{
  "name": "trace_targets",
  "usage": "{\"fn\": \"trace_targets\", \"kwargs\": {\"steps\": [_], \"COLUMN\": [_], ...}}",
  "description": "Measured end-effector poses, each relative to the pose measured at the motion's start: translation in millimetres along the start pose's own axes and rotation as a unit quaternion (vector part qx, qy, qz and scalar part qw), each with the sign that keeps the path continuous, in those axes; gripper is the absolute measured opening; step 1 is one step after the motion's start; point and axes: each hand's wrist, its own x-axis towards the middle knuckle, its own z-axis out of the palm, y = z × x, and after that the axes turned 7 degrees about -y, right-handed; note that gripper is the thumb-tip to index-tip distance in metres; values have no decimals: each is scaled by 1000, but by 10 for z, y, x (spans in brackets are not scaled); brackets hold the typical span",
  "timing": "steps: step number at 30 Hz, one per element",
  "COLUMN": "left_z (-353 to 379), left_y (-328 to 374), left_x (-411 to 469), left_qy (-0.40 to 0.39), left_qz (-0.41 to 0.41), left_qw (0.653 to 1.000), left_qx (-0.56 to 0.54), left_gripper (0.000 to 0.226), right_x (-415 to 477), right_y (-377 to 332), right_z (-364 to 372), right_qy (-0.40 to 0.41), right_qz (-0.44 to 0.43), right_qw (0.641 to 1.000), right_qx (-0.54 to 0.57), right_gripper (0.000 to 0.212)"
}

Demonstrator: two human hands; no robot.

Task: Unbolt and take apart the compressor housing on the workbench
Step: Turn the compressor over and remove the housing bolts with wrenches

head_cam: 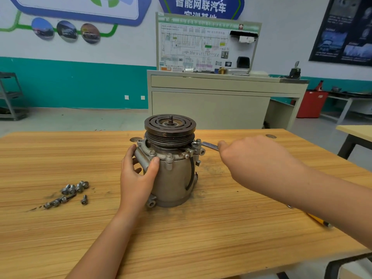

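Wood-grain workbench (201, 238) fills the lower view of a training workshop, with teal-and-white walls, posters and a wiring-diagram board (205, 45) behind. The compressor housing (173, 178) stands upright at the bench's middle, its dark grooved pulley (170, 125) on top. Your left hand (136, 178) wraps round the housing's left side, thumb pressed on the front just below the flange, fingers curled round a mounting tube. Your right hand (255, 160) grips the handle of a flat wrench (209, 146), whose head sits at a bolt (198, 141) on the flange's right edge; whether it is fully seated cannot be made out. Two more flange bolts (169, 157) stand in place at the front. To do this step well, seat the wrench squarely, brace hard with your left hand so the tall body neither twists nor tips, and pull in a smooth arc level with the flange. No tray holds the removed fasteners: loose bolts (70, 193) lie straight on the bench, well to the housing's left, where they could roll. One container shows, a red bin (311, 104) far behind on the right; its contents are hidden. A yellow-handled tool (320, 220) lies partly under your right forearm.
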Motion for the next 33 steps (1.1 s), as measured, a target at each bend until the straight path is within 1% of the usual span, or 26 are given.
{"fn": "trace_targets", "kwargs": {"steps": [7,16,20,22,23,26,28,30,33], "left_z": [-16,-17,-19,-20,-21,-17,-18,-38,-84], "left_y": [22,46,34,31,30,26,30,26,4], "left_x": [-8,-24,-21,-23,-23,-23,-27,-27,2], "left_qy": [-8,-13,-15,-15,-15,-13,-13,-16,-27], "left_qz": [4,-1,1,1,0,5,6,7,3], "left_qw": [1000,1000,1000,1000,1000,1000,1000,1000,999], "left_qx": [3,-7,-9,-12,-13,-10,-12,-19,-24], "left_gripper": [67,67,68,71,72,68,68,66,59], "right_x": [-49,79,144,171,181,212,269,331,460], "right_y": [-19,111,275,295,297,314,365,458,629], "right_z": [-80,-45,95,143,163,212,270,363,560], "right_qy": [-44,-73,-77,-69,-63,-38,-23,-10,18], "right_qz": [1,-5,-12,-18,-28,-46,-40,-33,-52], "right_qw": [998,996,996,995,995,993,993,996,996], "right_qx": [-40,-57,-50,-67,-78,-105,-108,-84,-63], "right_gripper": [46,39,49,57,57,49,48,53,67]}}
